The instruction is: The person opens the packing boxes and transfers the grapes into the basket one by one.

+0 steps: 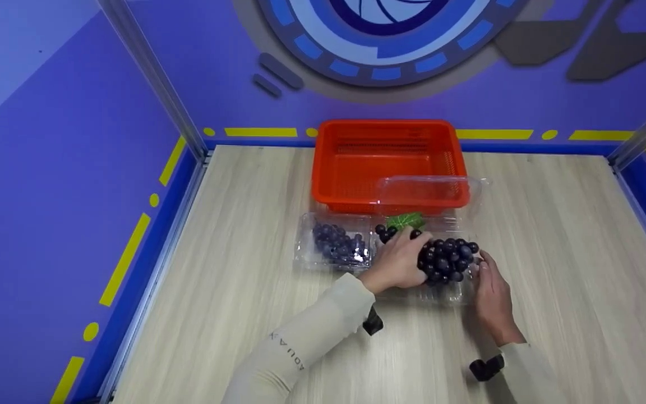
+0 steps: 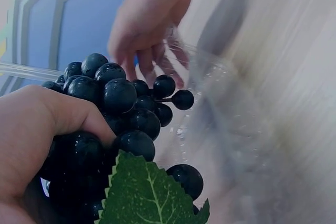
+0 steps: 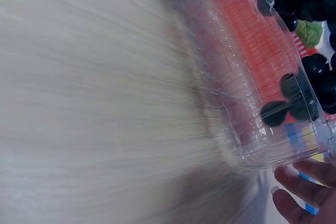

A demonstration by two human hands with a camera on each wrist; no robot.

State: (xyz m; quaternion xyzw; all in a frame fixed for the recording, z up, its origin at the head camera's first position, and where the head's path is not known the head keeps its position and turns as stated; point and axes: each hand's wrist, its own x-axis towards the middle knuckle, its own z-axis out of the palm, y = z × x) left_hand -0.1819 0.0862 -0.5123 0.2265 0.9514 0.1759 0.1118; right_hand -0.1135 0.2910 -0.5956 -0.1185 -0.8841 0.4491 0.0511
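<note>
My left hand [image 1: 401,261] grips a bunch of dark grapes [image 1: 445,259] from above, its thumb and fingers pressed in among the berries. A green leaf [image 2: 149,195] shows on the bunch in the left wrist view. The grapes are over an open clear plastic box [image 3: 273,142], its hinged lid [image 1: 427,191] raised toward the back. At the box's right end, my right hand [image 1: 494,294] holds the rim near the corner; in the right wrist view its fingertips [image 3: 286,174] are right at that corner.
A closed clear box [image 1: 306,247] with smaller dark grapes [image 1: 337,241] inside stands left of the open one. Behind both is an orange plastic basket [image 1: 390,168], overlapped by the raised lid. Purple walls [image 1: 104,140] border the wooden table [image 1: 233,224].
</note>
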